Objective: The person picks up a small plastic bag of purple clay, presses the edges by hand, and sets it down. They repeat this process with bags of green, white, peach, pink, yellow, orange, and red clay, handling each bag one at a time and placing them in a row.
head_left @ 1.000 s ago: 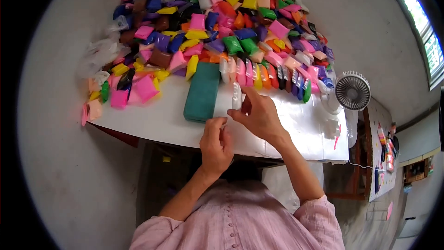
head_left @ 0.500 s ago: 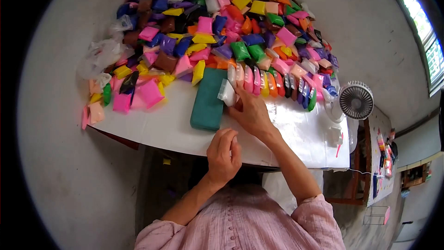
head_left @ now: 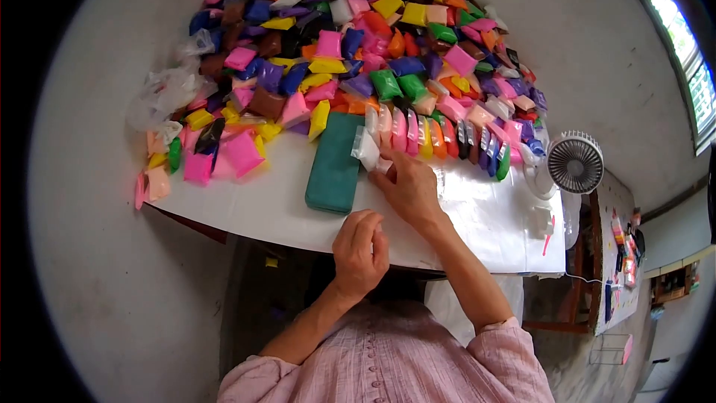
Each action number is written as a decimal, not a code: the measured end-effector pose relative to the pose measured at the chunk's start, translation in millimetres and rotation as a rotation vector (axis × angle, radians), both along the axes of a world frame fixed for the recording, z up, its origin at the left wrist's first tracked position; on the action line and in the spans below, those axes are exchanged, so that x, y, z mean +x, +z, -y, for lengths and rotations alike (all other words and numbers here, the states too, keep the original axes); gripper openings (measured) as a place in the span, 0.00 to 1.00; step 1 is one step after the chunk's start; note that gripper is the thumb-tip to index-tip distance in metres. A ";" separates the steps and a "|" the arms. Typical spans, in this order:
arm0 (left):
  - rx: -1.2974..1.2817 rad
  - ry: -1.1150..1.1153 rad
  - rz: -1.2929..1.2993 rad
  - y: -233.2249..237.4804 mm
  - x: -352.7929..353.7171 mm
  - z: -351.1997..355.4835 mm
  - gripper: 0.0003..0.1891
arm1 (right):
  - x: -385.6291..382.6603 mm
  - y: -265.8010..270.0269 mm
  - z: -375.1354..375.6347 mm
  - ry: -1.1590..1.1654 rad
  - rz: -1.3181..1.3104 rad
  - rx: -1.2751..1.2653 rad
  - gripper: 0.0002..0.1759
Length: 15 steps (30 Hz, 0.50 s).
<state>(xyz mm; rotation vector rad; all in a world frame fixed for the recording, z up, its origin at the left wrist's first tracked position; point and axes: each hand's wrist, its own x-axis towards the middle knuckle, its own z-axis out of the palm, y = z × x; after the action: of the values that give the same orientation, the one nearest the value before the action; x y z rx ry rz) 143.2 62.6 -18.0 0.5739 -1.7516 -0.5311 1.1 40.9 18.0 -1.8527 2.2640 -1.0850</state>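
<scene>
A white packet (head_left: 365, 148) leans against the right edge of a teal block (head_left: 333, 168), at the left end of a row of upright coloured packets (head_left: 425, 136). My right hand (head_left: 410, 188) is beside the white packet, its curled fingers touching the lower right side; the fingertips are partly hidden, so a grip cannot be made out. Below the teal block, my left hand (head_left: 360, 251) hovers near the table's front edge with its fingers curled together. Nothing can be seen in it, though its palm side is hidden.
A large heap of coloured packets (head_left: 328, 43) covers the back of the white table (head_left: 492, 220). Clear plastic bags (head_left: 168, 97) lie at its left. A small fan (head_left: 574, 163) stands at the right edge. Another table (head_left: 615, 254) is further right.
My right hand has shifted slightly downward, and its fingers have moved off the upper part of the white packet. My left hand has barely moved.
</scene>
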 end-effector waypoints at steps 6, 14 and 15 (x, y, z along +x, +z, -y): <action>0.053 -0.061 0.008 2.9 5.4 -1.4 0.13 | 3.7 8.0 -12.8 -0.022 -0.094 0.070 0.19; 0.134 -0.149 -0.046 35.0 30.4 4.8 0.11 | 14.0 13.1 -42.4 0.067 -0.072 0.122 0.12; 0.105 -0.118 -0.045 39.3 34.9 10.3 0.10 | 14.5 4.7 -43.1 0.061 -0.064 0.073 0.11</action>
<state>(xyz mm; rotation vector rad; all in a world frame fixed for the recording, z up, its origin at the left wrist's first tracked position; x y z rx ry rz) 178.0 52.3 21.3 0.5290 -1.7294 -0.7167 15.6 84.0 22.6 -1.9406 2.2320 -0.9361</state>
